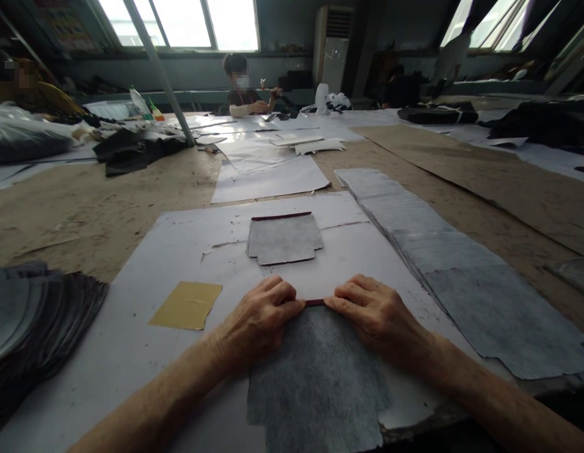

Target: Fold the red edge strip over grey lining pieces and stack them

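Nearby, yellow square (pixel 187 306) left of hands (pixel 316 321); gray stack (pixel 466 277) right.

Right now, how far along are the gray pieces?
One gray piece, lying ahead with a dark red edge, looks done. The left hand and right hand grip the red edge of a second gray piece. The right pile may be left; I can't tell about the left pile.

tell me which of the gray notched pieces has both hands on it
The gray piece nearest the person: both hands press its dark red top edge, while the smaller-looking one beyond and the long stack at right are untouched.
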The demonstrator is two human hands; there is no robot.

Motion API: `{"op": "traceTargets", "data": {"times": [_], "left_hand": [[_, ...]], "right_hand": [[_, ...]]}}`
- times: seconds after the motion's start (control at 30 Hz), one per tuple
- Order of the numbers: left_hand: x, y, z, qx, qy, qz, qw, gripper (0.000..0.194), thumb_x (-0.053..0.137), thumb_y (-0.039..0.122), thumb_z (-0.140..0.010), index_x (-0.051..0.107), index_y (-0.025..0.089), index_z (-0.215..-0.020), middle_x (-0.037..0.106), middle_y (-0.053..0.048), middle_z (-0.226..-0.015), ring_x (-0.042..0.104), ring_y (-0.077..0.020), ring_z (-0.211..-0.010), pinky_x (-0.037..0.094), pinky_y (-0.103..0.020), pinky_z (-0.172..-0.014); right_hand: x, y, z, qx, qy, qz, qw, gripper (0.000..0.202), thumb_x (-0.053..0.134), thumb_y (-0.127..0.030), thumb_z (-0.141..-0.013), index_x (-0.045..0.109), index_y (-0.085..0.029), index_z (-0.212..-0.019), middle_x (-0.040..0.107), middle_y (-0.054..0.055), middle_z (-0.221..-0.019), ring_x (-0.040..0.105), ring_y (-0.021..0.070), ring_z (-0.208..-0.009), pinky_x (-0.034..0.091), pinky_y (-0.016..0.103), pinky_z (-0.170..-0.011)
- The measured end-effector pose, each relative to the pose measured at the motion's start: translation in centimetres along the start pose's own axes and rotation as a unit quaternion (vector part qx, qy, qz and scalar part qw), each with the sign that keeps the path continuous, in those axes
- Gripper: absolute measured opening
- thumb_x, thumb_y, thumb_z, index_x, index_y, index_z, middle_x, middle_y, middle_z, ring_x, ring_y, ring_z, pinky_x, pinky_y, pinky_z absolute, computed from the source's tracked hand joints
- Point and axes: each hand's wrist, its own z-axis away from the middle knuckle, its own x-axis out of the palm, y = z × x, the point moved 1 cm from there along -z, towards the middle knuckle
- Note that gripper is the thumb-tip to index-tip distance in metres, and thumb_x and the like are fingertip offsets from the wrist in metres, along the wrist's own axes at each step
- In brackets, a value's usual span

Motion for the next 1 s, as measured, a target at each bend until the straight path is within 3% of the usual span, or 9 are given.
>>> {"op": "traceTargets", "data": {"times": [0.33,0.6,0.83,1.0], "left_hand": [[0.0,0.5,-0.2,0.002,-0.046,-0.024,0.999,0.030,0.035,-0.001,-0.077,0.059,0.010,-0.092,0.053,-0.007,-0.079,0.041,-0.0168,-0.072,0.043,-0.031,-0.065],[-0.3,0.1,0.1,0.003,-0.053,-0.022,0.998,0.031,0.036,0.000,-0.079,0.058,0.012,-0.097,0.053,-0.007,-0.080,0.043,-0.0169,-0.073,0.043,-0.033,-0.067],[-1.7,-1.1,2.9,0.015,0.011,-0.048,0.999,0.030,0.037,0.000,-0.082,0.053,0.013,-0.104,0.053,-0.007,-0.082,0.045,-0.0148,-0.074,0.046,-0.029,-0.065],[-1.7,-1.0,3.2,0.003,0.005,-0.057,0.998,0.031,0.036,-0.001,-0.082,0.053,0.011,-0.105,0.053,-0.007,-0.081,0.046,-0.0153,-0.075,0.046,-0.031,-0.066]], "right_hand": [[-0.3,-0.6,-0.2,-0.024,-0.052,0.041,0.998,0.027,0.035,-0.008,-0.089,0.062,-0.011,-0.090,0.060,0.006,-0.081,0.045,0.0168,-0.074,0.039,0.030,-0.065],[-0.4,-1.9,-1.5,-0.033,-0.118,0.084,0.989,0.025,0.047,-0.007,-0.080,0.060,-0.012,-0.101,0.058,0.003,-0.077,0.043,0.0183,-0.068,0.037,0.033,-0.065],[0.0,-1.8,-1.4,-0.035,-0.138,0.096,0.985,0.035,0.047,-0.003,-0.077,0.056,-0.012,-0.110,0.059,0.004,-0.081,0.043,0.0189,-0.071,0.037,0.033,-0.070],[0.2,-2.0,-2.0,-0.045,-0.150,0.127,0.979,0.042,0.048,-0.004,-0.075,0.054,-0.014,-0.116,0.059,0.005,-0.081,0.045,0.0197,-0.071,0.037,0.036,-0.072]]}}
